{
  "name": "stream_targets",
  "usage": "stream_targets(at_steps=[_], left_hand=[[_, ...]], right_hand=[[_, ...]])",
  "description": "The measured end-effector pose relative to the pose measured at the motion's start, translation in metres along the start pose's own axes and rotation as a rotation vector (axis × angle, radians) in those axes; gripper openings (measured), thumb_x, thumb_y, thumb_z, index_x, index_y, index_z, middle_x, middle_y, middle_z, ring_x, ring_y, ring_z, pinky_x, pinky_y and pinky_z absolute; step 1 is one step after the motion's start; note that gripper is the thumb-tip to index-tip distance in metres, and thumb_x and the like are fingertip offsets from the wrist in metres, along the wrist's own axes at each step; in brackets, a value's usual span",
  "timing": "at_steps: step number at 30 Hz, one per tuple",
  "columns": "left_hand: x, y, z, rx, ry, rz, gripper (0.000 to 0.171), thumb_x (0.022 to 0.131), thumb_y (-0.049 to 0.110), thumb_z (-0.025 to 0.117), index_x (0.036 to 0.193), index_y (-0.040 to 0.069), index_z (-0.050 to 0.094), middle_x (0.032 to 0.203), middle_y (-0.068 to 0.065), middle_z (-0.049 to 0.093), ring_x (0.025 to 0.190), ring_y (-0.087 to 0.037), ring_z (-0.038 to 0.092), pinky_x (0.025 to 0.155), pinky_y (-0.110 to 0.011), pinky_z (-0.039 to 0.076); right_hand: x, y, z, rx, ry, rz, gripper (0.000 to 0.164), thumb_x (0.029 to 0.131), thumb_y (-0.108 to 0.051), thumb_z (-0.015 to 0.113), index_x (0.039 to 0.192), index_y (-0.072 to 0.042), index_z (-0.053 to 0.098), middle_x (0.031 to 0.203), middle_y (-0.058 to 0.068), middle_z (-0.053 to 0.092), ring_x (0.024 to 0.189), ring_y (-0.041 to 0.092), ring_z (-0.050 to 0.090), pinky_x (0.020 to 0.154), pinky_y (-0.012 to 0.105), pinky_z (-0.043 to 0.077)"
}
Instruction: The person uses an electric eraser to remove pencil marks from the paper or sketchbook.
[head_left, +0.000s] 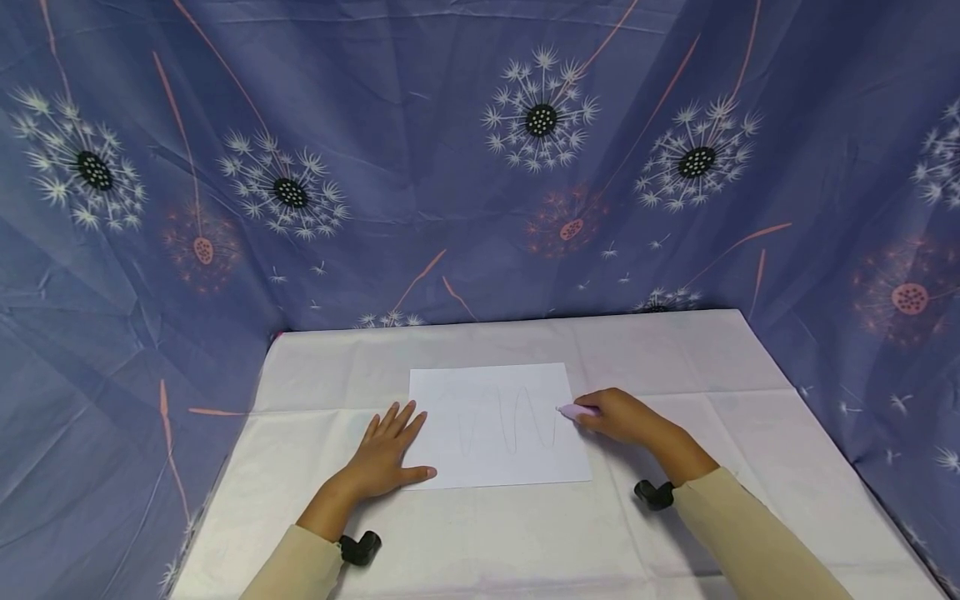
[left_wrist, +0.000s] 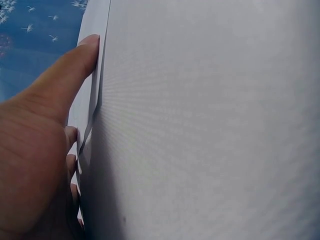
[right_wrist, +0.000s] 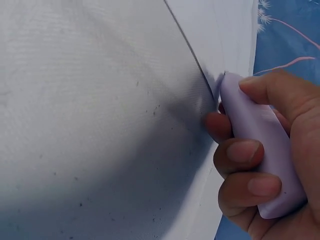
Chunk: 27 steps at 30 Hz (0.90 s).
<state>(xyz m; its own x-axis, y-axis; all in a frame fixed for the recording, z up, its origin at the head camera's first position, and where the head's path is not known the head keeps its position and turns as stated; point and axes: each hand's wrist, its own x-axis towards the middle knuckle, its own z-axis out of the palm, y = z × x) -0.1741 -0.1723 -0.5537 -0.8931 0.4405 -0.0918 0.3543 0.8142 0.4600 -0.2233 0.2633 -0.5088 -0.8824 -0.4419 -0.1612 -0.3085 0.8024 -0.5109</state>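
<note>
A white sheet of paper [head_left: 487, 458] lies on the cloth-covered table, with thin wavy lines [head_left: 525, 425] running across it in tall peaks. My left hand [head_left: 382, 454] rests on its left edge, fingers spread and straight. The left thumb [left_wrist: 82, 65] presses near the sheet's edge in the left wrist view. At the right edge, my right hand [head_left: 618, 417] grips a chunky lavender pen-like tool [right_wrist: 255, 135], fingers curled round its body. The tool's narrow tip points left over the paper, right at the end of the last line.
A white cloth [head_left: 487, 542] with fold creases covers the table. Behind and beside it hangs a blue curtain [head_left: 420, 167] with dandelion prints. Each wrist wears a small black device: one at the left cuff [head_left: 362, 548], another at the right cuff [head_left: 654, 495].
</note>
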Motion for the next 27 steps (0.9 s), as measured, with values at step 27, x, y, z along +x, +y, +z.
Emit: stream_targets(at_steps=[27], left_hand=[[-0.0003, -0.0021, 0.0044, -0.012, 0.024, 0.011, 0.099, 0.084, 0.060, 0.072, 0.161, 0.015, 0.029, 0.171, -0.009, 0.015, 0.159, -0.037, 0.007, 0.126, -0.061, 0.002]], right_hand=[[-0.0050, -0.0033, 0.0023, 0.022, -0.012, 0.032, 0.032, 0.097, -0.024, 0.067, 0.122, -0.005, 0.073, 0.114, 0.007, 0.076, 0.099, 0.016, 0.067, 0.090, 0.042, 0.056]])
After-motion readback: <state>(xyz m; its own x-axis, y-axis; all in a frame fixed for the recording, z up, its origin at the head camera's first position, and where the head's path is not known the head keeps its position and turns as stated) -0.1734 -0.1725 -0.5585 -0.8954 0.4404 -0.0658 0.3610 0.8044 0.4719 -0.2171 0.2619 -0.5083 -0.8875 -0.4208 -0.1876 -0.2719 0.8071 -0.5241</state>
